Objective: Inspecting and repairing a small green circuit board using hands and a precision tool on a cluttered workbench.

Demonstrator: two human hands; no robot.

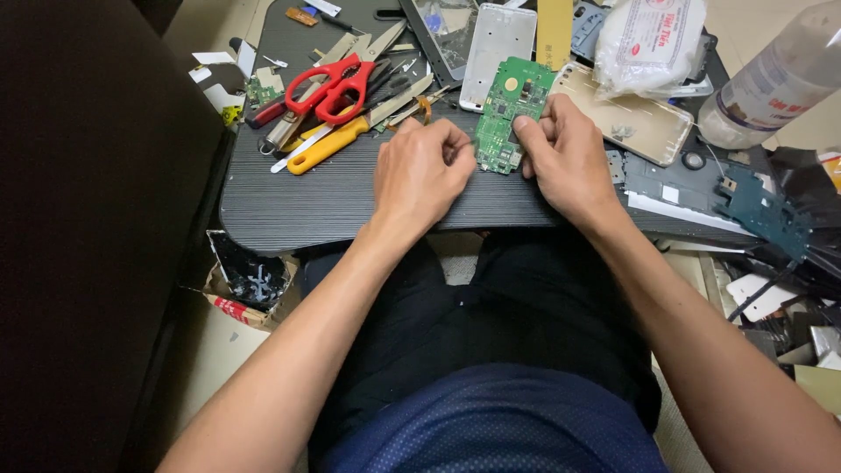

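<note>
A green circuit board (508, 114) lies flat near the front edge of the dark ribbed work table (333, 197), its long side running away from the person, so that its component side faces up into plain view. The right hand (565, 158) pinches the board's right edge between thumb and fingertips, which reads as steadying it so it cannot slide. The left hand (420, 171) sits just beside the board's lower left edge with its fingers curled together; they seem to pinch something thin against the board, but whether it is a small tool or part cannot be told. Both wrists rest on the table edge over the person's lap, a posture that suits fine, close work. Left of the hands, within easy reach, lie the red-handled scissors (331, 88) and a yellow-handled tool (328, 146), heaped with other metal tools. Behind the board stand a white phone frame (498, 48) and a gold phone back cover (644, 123), pushed away from the working spot. Further right are a white plastic bag (653, 39), a clear plastic bottle (771, 83) and a dark blue-green board (762, 210) among loose parts.
</note>
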